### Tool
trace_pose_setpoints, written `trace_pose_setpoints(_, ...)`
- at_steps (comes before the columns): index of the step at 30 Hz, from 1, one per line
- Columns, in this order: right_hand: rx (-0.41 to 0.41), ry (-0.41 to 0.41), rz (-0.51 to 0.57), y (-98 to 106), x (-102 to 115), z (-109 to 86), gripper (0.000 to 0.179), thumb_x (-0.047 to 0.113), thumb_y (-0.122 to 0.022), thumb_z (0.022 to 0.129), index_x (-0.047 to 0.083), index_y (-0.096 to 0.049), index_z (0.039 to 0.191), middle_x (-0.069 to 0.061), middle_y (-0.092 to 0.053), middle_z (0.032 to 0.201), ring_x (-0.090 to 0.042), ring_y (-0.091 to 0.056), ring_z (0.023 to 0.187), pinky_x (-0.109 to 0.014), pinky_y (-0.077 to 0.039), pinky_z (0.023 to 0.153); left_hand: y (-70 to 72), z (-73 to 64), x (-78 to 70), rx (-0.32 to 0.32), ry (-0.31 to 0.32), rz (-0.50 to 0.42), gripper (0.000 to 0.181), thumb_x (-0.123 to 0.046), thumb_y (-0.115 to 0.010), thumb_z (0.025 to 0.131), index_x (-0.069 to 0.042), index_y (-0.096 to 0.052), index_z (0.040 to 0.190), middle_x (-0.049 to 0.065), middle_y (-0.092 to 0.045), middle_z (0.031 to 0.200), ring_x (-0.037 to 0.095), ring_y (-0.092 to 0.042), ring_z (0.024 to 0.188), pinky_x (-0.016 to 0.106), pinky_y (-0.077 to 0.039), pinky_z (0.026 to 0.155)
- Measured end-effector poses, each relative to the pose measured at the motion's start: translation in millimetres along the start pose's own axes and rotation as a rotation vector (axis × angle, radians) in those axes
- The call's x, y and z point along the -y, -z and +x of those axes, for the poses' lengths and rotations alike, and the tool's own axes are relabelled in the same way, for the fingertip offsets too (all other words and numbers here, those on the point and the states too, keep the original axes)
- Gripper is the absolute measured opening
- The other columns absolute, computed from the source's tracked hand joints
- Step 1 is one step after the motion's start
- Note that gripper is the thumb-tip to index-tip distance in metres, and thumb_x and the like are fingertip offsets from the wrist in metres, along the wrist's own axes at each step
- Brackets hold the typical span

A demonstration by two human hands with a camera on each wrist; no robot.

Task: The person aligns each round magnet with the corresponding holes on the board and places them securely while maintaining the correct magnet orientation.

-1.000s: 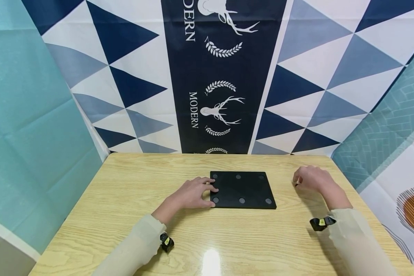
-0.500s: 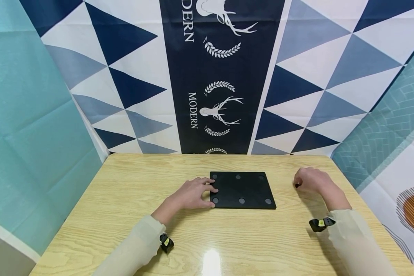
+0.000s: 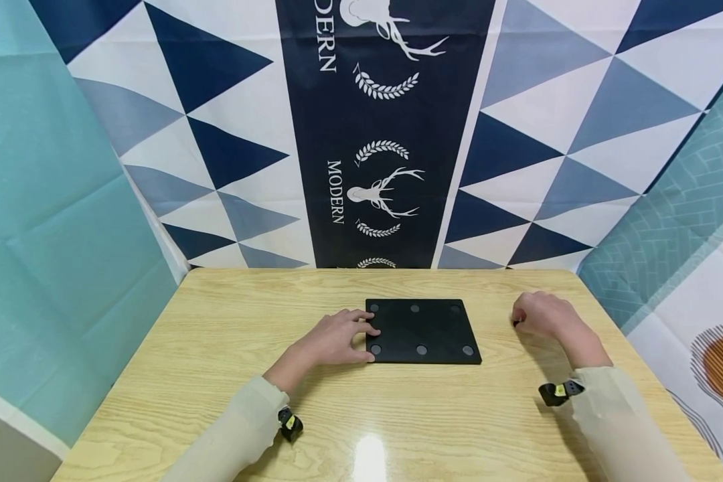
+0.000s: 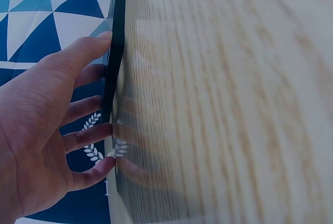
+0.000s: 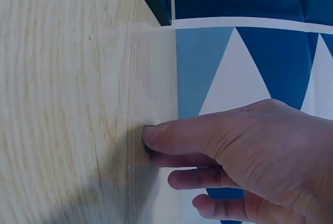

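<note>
A flat black board (image 3: pixel 424 331) lies on the table, with several round grey spots along its near and far edges. My left hand (image 3: pixel 334 338) rests at the board's left edge with its fingers spread; the thumb and fingertips touch the border. In the left wrist view, the left hand's thumb (image 4: pixel 91 47) lies against the edge of the dark board (image 4: pixel 118 21). To the right of the board, my right hand (image 3: pixel 545 313) pinches a small dark round piece (image 5: pixel 148 148) between thumb and finger, down at the tabletop. Most of that piece is hidden behind the thumb.
The wooden table (image 3: pixel 247 301) reaches back to a patterned cloth (image 3: pixel 235 134) with triangles and deer heads. A teal cloth (image 3: pixel 66 201) hangs at the left, and another printed cloth (image 3: pixel 681 268) at the right. A glare spot (image 3: pixel 369 458) shows near the front.
My left hand and the board stay in place. The right hand keeps its spot, with only a slight shift in how the small dark piece shows between its fingers.
</note>
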State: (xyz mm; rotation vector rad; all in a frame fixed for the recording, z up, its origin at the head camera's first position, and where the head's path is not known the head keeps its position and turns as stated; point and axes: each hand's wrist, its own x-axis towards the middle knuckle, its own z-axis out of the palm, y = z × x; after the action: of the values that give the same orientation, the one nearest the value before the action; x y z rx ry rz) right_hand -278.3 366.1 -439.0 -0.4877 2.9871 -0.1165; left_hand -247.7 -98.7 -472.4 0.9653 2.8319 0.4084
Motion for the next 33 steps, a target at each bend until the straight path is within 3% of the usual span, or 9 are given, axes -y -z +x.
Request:
trace_pose_setpoints(9,-0.035,-0.003,0.035,-3.8,-2.9,1.7,0.028,0.006,-0.077,0.083,0.024,-0.062,0.068,0.008,-0.042,0.066,-0.016,-0.038,0.066,-0.036,-0.027,0.062,2.2,-1.5,-1.1,0.006,0.002,-0.003,0.051,-0.051,-0.079,0.104,-0.030,-0.074,0.151,0.002,-0.051,0.178,0.038,-0.055,0.160,0.066,-0.052,0.121)
trace_pose_setpoints(15,-0.041,0.014,0.052,-13.0,-15.4,8.6,0.021,0.007,-0.080,0.081,0.023,-0.067,0.076,0.005,-0.055,0.072,-0.018,-0.046,0.069,-0.040,-0.035,0.063,2.2,-1.6,-1.3,0.008,0.006,-0.006,0.051,-0.051,-0.079,0.104,-0.030,-0.074,0.151,0.002,-0.051,0.178,0.038,-0.054,0.160,0.068,-0.051,0.121)
trace_pose_setpoints(20,0.014,-0.036,0.062,-3.4,-2.8,4.9,0.014,0.010,-0.085,0.083,0.017,-0.074,0.089,0.000,-0.071,0.085,-0.021,-0.058,0.076,-0.041,-0.048,0.067,2.1,-0.7,-1.0,0.004,0.006,0.006,0.052,-0.052,-0.079,0.104,-0.031,-0.074,0.151,0.001,-0.051,0.178,0.038,-0.055,0.159,0.067,-0.052,0.119)
trace_pose_setpoints(27,0.038,-0.046,0.057,-1.6,2.6,4.4,0.017,0.013,-0.088,0.084,0.015,-0.073,0.093,-0.003,-0.071,0.090,-0.021,-0.060,0.080,-0.042,-0.050,0.070,1.5,-0.7,-0.3,0.000,0.003,0.006,0.051,-0.052,-0.079,0.104,-0.031,-0.074,0.150,0.001,-0.051,0.178,0.037,-0.055,0.159,0.067,-0.053,0.119)
trace_pose_setpoints(33,-0.012,0.010,0.065,-8.4,-8.9,13.5,0.016,0.015,-0.087,0.083,0.021,-0.074,0.090,0.000,-0.072,0.088,-0.019,-0.061,0.078,-0.043,-0.051,0.068,1.4,-1.6,-0.6,-0.006,0.003,-0.009,0.051,-0.052,-0.080,0.103,-0.030,-0.075,0.149,0.001,-0.052,0.177,0.037,-0.056,0.158,0.068,-0.053,0.118)
